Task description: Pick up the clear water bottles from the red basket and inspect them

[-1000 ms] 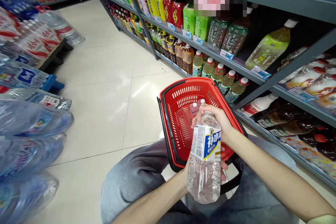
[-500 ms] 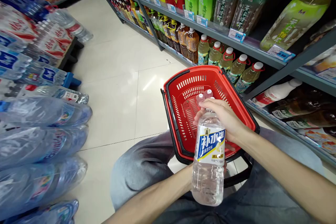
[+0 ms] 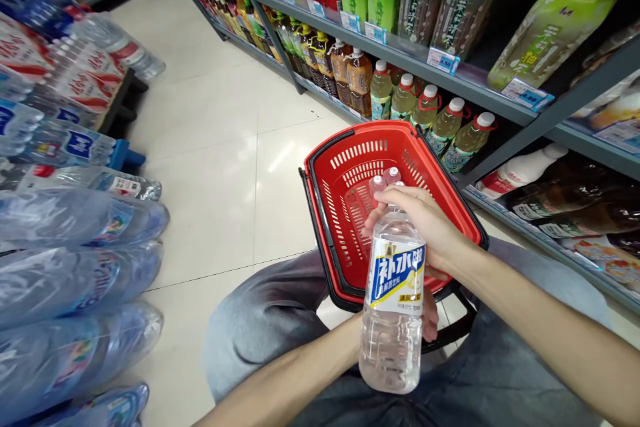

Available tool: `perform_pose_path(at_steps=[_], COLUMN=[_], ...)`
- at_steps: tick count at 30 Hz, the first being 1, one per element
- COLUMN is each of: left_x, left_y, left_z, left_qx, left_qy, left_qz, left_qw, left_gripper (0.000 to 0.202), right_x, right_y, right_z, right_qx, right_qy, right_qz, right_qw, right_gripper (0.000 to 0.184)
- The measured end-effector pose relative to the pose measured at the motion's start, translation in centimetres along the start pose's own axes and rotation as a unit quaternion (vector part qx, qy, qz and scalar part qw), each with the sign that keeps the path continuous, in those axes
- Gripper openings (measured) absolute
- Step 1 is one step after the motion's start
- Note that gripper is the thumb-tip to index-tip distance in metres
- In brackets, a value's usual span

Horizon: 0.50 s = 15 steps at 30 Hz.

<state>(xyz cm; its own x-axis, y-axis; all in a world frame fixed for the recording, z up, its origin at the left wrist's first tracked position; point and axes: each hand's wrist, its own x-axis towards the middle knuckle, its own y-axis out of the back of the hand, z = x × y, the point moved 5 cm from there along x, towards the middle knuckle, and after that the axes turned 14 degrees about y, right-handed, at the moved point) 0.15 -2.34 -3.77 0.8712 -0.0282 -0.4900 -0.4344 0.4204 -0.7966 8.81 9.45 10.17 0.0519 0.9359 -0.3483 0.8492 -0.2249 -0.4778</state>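
Observation:
A clear plastic drink bottle [image 3: 393, 310] with a blue, white and yellow label stands upright in front of my lap. My right hand [image 3: 425, 223] is wrapped over its top and neck. My left hand [image 3: 429, 315] holds the bottle's body from behind, mostly hidden by it. Just past the bottle, a red shopping basket [image 3: 350, 150] with a black rim sits on the floor against my knees. Two pink-capped bottles [image 3: 384, 180] lie inside it.
Shelves of tea and juice bottles [image 3: 400, 90] run along the right. Shrink-wrapped packs of water bottles [image 3: 70, 260] are stacked on the left. A white tiled aisle floor [image 3: 210, 147] lies between them. My grey trouser legs [image 3: 265, 320] fill the bottom.
The label has turned to face me over the last second. The view has tilted down a little; the hands keep their hold.

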Motion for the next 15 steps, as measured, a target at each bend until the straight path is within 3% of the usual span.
perform_pose_path(at_steps=[3,7,11,15], left_x=[-0.1,-1.1,-2.8,-4.1], left_y=[-1.9,-4.3,-5.7,-6.3], left_z=[2.0,4.5,7.0,7.7], left_qx=[-0.014,-0.037,-0.098,-0.186], left_qy=[-0.008,0.062,0.008,-0.075], left_qz=[-0.098,-0.222,-0.198,-0.139], left_qw=[0.995,0.972,0.975,0.97], left_gripper=[0.066,0.065,0.074,0.078], right_x=[0.3,0.8,0.9,0.9], right_y=[0.1,0.7,1.0,1.3], right_z=[0.0,-0.1,-0.7,-1.6], right_qx=[0.028,0.083,0.082,-0.018], right_qy=[-0.013,-0.059,-0.048,0.042], right_qz=[0.0,0.028,0.032,-0.016], right_qw=[1.0,0.994,0.995,0.999], right_gripper=[0.022,0.022,0.022,0.023])
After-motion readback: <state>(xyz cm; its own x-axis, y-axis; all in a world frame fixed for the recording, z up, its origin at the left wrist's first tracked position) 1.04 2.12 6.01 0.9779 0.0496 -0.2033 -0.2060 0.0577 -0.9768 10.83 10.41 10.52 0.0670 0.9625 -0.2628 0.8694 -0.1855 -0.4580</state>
